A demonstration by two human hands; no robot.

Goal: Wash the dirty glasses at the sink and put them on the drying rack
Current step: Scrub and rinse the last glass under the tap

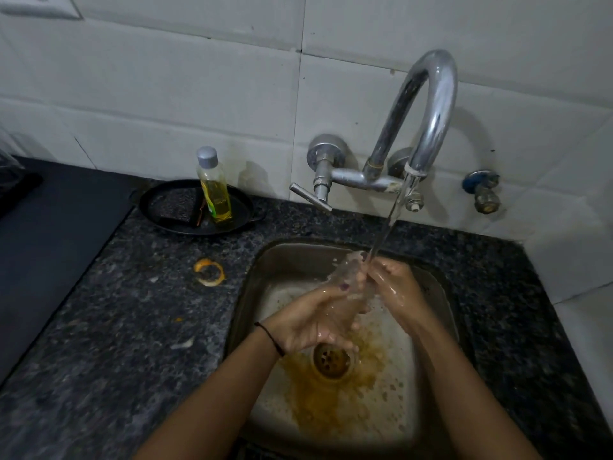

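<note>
A clear glass lies tilted over the steel sink, its mouth up under the running stream from the chrome tap. My left hand grips the lower part of the glass, thumb across its side. My right hand holds the glass near its rim, fingers at the mouth where the water lands. Both hands are wet. Orange-yellow residue spreads over the sink floor around the drain.
A bottle of yellow liquid stands in a black dish with a dark scrub pad, behind the sink on the left. An orange ring-shaped stain marks the speckled counter. A tap handle juts forward. No drying rack is in view.
</note>
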